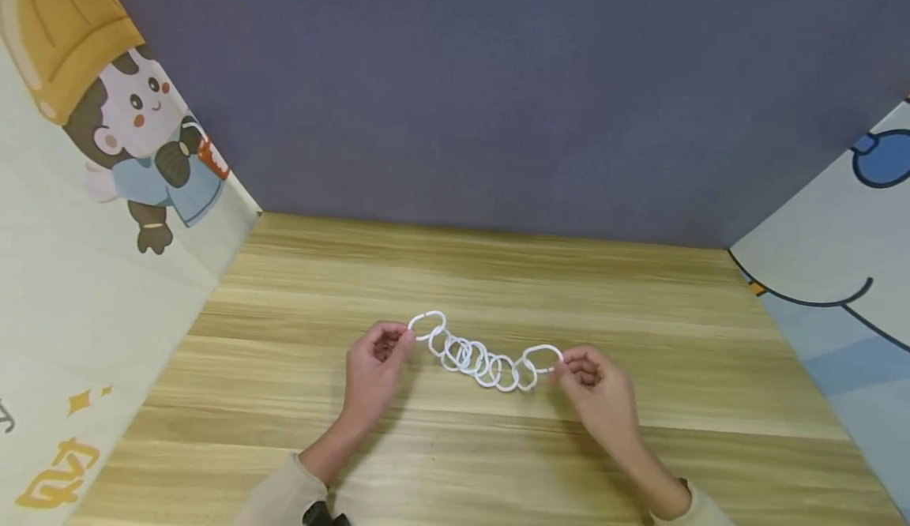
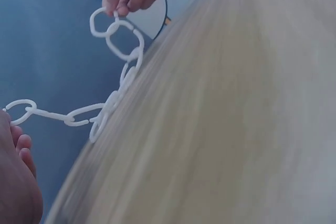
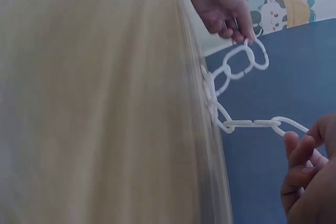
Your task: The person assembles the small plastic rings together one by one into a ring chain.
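A chain of several white plastic links [image 1: 465, 355] stretches between the two hands above the wooden table. My left hand [image 1: 377, 366] pinches the end link on the left between thumb and finger. At the other end, my right hand [image 1: 599, 393] pinches the last link the same way. The chain sags in the middle, where its links bunch together and seem to lie on the tabletop. In the left wrist view the chain [image 2: 122, 80] dips from one hand to the other. The right wrist view shows the chain [image 3: 239, 123] with both end links raised.
The wood-grain tabletop [image 1: 455, 463] spreads under both hands. A dark blue-grey panel [image 1: 483, 99] stands along its back edge. Side panels with cartoon prints flank it, a child in a yellow hat [image 1: 135, 107] on the left one. A dark object [image 1: 317, 514] sits at the left cuff.
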Tool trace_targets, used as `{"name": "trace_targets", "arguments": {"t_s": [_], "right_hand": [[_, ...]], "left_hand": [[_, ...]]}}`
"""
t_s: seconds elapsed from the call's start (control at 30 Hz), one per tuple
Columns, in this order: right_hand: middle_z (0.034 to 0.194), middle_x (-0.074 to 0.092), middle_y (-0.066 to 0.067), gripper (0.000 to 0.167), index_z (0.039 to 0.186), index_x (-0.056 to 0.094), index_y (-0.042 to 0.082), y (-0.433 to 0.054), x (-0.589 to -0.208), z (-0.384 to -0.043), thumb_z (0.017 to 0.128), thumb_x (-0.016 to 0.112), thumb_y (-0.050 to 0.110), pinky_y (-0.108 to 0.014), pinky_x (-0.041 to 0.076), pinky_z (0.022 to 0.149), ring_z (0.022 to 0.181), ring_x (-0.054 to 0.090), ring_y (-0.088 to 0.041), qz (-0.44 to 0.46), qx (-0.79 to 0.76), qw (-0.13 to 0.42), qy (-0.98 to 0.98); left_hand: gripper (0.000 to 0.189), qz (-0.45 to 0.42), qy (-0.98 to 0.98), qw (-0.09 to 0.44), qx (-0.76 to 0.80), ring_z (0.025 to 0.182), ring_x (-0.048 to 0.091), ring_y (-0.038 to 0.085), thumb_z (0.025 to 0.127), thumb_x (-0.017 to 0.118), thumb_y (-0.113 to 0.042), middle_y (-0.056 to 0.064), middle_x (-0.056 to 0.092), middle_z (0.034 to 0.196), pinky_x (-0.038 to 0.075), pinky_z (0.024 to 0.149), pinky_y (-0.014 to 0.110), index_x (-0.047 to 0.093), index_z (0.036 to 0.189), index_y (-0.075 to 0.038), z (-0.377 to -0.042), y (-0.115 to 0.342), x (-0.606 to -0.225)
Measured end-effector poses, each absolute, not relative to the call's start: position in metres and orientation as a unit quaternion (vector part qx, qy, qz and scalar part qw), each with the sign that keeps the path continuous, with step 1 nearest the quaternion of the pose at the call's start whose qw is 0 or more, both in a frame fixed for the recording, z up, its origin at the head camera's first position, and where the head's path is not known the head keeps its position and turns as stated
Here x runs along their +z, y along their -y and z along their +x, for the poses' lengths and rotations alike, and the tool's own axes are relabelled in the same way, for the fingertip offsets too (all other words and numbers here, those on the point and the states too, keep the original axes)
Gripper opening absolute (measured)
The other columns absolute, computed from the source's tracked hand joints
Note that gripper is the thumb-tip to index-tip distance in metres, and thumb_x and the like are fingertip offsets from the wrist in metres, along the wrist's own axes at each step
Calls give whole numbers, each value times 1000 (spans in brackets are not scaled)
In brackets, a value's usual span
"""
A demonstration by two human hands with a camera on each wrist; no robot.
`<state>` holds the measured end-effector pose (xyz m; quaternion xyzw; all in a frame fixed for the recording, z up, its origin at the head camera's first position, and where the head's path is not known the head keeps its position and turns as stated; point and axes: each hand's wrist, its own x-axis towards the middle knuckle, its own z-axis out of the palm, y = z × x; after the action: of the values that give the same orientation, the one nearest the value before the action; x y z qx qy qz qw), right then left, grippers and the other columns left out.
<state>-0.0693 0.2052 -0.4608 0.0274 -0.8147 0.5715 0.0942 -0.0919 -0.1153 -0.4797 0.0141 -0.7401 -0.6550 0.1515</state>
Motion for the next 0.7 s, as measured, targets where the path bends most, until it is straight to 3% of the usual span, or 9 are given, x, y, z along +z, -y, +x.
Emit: {"name": "trace_targets", "arguments": {"t_s": [0.27,0.43,0.7], "right_hand": [[84,80,-7,3,106,70,-5,-233,-454,-80,104,68,-6,-19,47,49,60,62,-11,-13,577,102,810],[79,78,-2,6,107,66,-11,-250,-450,-90,106,64,-5,-20,43,46,52,53,-8,-35,615,118,779],[76,77,-2,9,100,70,2,-276,-446,-103,107,67,-2,-22,42,48,51,51,-9,-72,641,141,751]], "left_hand": [[8,16,740,173,-650,76,64,9,102,78,-2,7,73,92,54,68,18,75,105,4,-96,131,-471],[9,23,737,188,-649,75,65,10,102,78,-1,0,72,90,54,67,17,75,105,7,-100,141,-471],[12,43,729,211,-650,74,66,11,102,76,1,-7,70,87,54,67,16,72,106,12,-106,158,-465]]}}
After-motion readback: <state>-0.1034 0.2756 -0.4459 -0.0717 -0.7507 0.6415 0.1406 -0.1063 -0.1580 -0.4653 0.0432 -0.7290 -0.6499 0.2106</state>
